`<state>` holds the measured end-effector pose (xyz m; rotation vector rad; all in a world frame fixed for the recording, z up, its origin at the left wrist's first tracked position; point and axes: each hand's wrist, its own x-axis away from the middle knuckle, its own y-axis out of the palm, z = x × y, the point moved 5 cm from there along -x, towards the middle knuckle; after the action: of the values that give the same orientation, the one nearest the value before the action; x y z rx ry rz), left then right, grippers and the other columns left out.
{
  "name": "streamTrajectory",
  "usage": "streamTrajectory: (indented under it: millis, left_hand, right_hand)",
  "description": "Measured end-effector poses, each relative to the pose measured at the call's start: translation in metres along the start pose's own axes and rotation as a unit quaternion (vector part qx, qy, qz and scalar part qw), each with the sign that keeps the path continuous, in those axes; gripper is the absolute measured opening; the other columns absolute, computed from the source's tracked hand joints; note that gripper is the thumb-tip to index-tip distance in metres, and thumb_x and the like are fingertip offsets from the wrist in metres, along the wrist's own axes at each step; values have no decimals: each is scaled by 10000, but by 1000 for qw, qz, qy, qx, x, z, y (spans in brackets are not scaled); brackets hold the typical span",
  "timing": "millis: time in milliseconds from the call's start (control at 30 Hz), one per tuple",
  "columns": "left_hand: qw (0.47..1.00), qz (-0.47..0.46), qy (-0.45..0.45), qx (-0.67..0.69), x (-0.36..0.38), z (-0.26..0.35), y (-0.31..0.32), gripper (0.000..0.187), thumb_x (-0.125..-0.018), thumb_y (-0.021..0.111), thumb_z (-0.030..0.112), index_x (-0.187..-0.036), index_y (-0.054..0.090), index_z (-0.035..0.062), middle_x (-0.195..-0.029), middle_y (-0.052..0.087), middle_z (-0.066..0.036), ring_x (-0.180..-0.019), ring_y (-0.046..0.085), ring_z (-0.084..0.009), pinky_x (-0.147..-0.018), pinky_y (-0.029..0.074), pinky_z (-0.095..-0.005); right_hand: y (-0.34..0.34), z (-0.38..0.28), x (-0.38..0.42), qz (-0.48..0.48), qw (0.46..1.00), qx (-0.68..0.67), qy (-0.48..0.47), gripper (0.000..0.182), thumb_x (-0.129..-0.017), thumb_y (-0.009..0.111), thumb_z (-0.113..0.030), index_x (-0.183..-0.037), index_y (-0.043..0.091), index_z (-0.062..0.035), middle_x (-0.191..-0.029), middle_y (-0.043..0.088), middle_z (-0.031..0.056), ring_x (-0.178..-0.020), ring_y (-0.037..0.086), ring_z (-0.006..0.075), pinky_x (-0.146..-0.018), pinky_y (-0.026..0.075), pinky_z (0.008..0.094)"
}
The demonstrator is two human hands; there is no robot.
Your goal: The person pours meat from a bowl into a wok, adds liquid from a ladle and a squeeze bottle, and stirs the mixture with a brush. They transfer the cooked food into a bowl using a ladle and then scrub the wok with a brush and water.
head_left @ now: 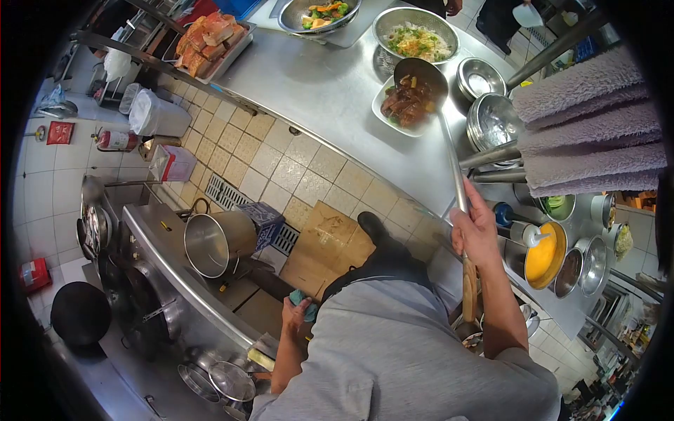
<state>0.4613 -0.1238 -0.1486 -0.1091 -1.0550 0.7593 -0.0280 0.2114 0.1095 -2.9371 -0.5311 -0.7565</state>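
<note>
My right hand (474, 228) is wrapped round the long handle of a ladle (452, 158), whose wooden end points back toward me. The ladle's dark bowl is tipped over a white square bowl (380, 118) on the steel counter. Brown saucy food (406, 107) with chunks lies in the white bowl, and some sauce is still in the ladle. Low at my left side, my left hand (292, 316) is closed round a teal cloth (301, 299).
Behind the white bowl stands a metal colander (379, 31) of pale and green food. Stacked steel bowls (472, 130) sit beside it. Towels (590, 133) hang at right above a pan of orange liquid (546, 256). A tall pot (210, 245) and black wok (81, 313) are at left.
</note>
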Motion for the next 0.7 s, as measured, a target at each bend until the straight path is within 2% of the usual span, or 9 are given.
streamTrajectory:
  millis: [67, 133, 233, 333, 433, 533, 600, 700]
  left_hand:
    - [1000, 9, -5, 1, 13, 17, 2, 539, -784, 865, 278, -1163, 561, 43, -1031, 641, -84, -908, 623, -197, -800, 531, -350]
    - [999, 12, -12, -48, 23, 23, -1, 659, -768, 892, 353, -1219, 560, 4, -1090, 670, -143, -950, 663, -238, -824, 560, -376]
    - [995, 26, -25, -98, 22, 9, -6, 767, -742, 911, 417, -1266, 559, -19, -1129, 688, -178, -995, 684, -272, -856, 569, -392]
    - [990, 39, -34, -128, 24, 0, -10, 815, -719, 916, 444, -1284, 559, -23, -1132, 693, -183, -1021, 684, -283, -882, 561, -396]
    - [992, 40, -28, -117, 26, -7, -9, 825, -708, 914, 454, -1279, 560, -26, -1126, 696, -183, -1026, 683, -286, -895, 556, -400]
    - [988, 47, -30, -145, 35, 12, -9, 810, -705, 912, 449, -1265, 564, -23, -1121, 696, -177, -1020, 683, -281, -894, 556, -398]
    - [988, 47, -32, -144, 38, 23, -7, 799, -703, 912, 447, -1255, 568, -17, -1117, 696, -171, -1014, 682, -277, -892, 556, -394]
    - [994, 35, -25, -97, 28, 17, -6, 785, -698, 914, 445, -1245, 572, -4, -1111, 695, -159, -1004, 679, -269, -890, 553, -388]
  right_hand:
    - [0, 2, -1, 9, 1000, 21, -8, 696, -1007, 568, -27, -1648, 308, -106, -642, 501, -30, -443, 443, 53, -397, 370, 251]
    - [0, 3, -1, 20, 998, 51, -18, 700, -1005, 573, -27, -1649, 313, -117, -650, 491, -38, -454, 446, 46, -404, 369, 248]
    - [1, 0, 0, 36, 994, 100, -21, 694, -995, 591, -35, -1639, 343, -106, -740, 573, -24, -553, 471, 40, -505, 417, 228]
    - [-7, 10, -8, 57, 980, 172, -78, 689, -981, 616, -50, -1625, 377, -102, -859, 653, 11, -667, 486, 50, -634, 454, 221]
    - [-10, 11, -7, 60, 970, 226, -70, 695, -965, 635, -62, -1616, 394, -111, -982, 692, 52, -741, 482, 67, -711, 464, 231]
    - [-8, 12, -6, 78, 952, 266, -133, 707, -957, 639, -68, -1617, 393, -129, -1041, 709, 107, -747, 509, 84, -731, 483, 248]
    - [-8, 9, -5, 74, 943, 295, -132, 702, -955, 632, -75, -1615, 397, -133, -1148, 714, 173, -809, 620, 154, -799, 515, 290]
    - [-12, 6, -4, 68, 929, 331, -150, 697, -949, 621, -81, -1608, 403, -140, -1272, 683, 254, -983, 712, 322, -912, 537, 373]
